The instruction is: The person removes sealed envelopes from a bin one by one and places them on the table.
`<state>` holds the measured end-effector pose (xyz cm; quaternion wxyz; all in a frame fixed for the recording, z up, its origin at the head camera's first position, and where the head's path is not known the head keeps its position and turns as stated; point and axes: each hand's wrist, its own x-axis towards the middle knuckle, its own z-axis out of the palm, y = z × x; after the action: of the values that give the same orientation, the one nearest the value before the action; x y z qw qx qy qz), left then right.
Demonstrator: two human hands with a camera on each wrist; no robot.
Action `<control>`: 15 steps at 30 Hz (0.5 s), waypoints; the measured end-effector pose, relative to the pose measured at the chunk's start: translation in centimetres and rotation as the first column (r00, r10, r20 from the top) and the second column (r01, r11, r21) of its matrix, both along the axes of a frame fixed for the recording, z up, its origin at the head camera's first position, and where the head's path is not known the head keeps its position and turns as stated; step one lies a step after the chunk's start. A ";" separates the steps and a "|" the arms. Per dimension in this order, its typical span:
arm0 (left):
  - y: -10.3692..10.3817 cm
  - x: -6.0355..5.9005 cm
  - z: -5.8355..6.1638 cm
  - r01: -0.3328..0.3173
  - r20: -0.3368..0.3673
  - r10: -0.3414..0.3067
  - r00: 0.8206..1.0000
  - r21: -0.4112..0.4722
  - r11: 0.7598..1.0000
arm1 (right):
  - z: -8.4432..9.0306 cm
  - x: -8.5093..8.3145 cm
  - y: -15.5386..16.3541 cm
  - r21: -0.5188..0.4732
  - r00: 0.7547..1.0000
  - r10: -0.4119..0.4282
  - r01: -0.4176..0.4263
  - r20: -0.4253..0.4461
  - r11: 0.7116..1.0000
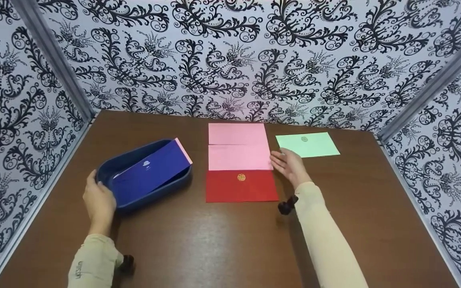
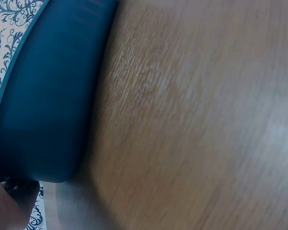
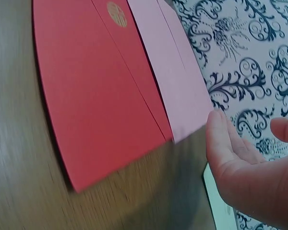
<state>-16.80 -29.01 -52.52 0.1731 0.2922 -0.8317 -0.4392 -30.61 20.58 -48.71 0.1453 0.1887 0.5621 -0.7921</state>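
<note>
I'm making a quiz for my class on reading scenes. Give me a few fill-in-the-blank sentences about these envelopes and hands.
1. The left hand holds the rim of the blue ____.
2. The dark blue envelope lies in the tray, and a ____ one peeks out behind it.
3. The red envelope bears a ____ emblem.
4. The right hand is at the pink envelope, with the ____ envelope just beyond it.

Missing words: tray; pink; gold; green

Even, bright overhead light in the head view, soft sheen on the brown wooden table (image 1: 222,240) towards its near edge, faint shadows under the forearms, both wrist views soft and motion-blurred, pale glare on the wood, edges slightly bowed.
</note>
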 end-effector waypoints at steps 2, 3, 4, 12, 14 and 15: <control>0.0 0.0 0.0 0.001 0.001 -0.001 1.000 0.001 1.000 | 0.0 0.0 -0.5 -0.010 1.000 0.003 -0.003 0.000 1.000; 0.0 0.0 0.0 0.001 0.001 -0.001 1.000 0.002 1.000 | 0.0 0.0 -0.8 -0.015 1.000 0.004 -0.004 0.000 1.000; 0.0 0.0 0.0 0.002 0.001 -0.002 1.000 0.002 1.000 | 0.0 0.0 -1.0 -0.016 1.000 0.004 -0.004 0.000 1.000; 0.0 -0.1 -0.3 -0.005 -0.008 0.005 1.000 -0.019 1.000 | 0.1 0.2 -2.6 0.020 1.000 0.022 -0.022 -0.014 1.000; -0.1 -0.1 -0.4 -0.007 -0.009 0.007 1.000 -0.023 1.000 | 0.1 0.2 -3.0 0.032 1.000 0.026 -0.026 -0.007 0.999; -0.1 -0.1 -0.4 -0.007 -0.011 0.007 1.000 -0.025 1.000 | 0.2 0.2 -3.2 0.037 1.000 0.025 -0.025 -0.004 0.999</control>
<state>-16.93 -29.12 -52.88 0.1827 0.2907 -0.8351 -0.4299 -30.44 17.43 -48.54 0.1505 0.1827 0.5791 -0.7802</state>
